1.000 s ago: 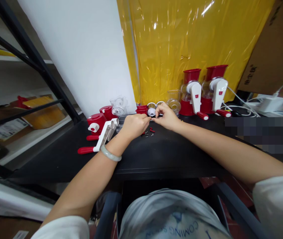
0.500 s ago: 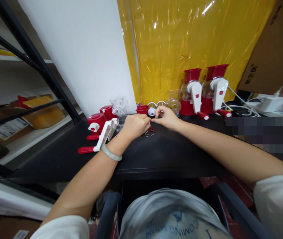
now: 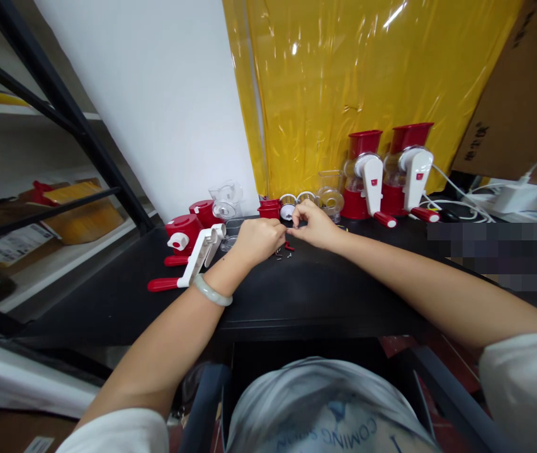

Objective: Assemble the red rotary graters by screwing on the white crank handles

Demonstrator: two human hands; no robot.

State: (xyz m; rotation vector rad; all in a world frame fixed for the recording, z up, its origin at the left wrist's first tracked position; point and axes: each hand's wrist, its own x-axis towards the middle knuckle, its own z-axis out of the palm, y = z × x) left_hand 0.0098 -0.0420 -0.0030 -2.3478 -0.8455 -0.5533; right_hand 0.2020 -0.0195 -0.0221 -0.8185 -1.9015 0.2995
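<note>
My left hand (image 3: 257, 240) and my right hand (image 3: 314, 225) meet fingertip to fingertip over the black table (image 3: 296, 296), both pinched shut on a tiny part too small to name. Under them lie several small screws (image 3: 279, 253) and a small red piece (image 3: 288, 246). A white crank with a red handle (image 3: 187, 267) lies just left of my left hand. Behind my hands stand a red part (image 3: 269, 208) and a round white part (image 3: 288, 207).
Two assembled red-and-white crank grinders (image 3: 365, 176) (image 3: 407, 171) stand at the back right against yellow plastic sheeting (image 3: 367, 82). Red bases (image 3: 183, 234) and a clear cup (image 3: 225, 198) sit at the back left. White cables and a power strip (image 3: 508, 198) lie far right. A black shelf frame (image 3: 60, 113) rises on the left.
Both hands have stayed over the screws; the right hand's fingers drew slightly closer to the left hand's fingertips. Nothing else has moved.
</note>
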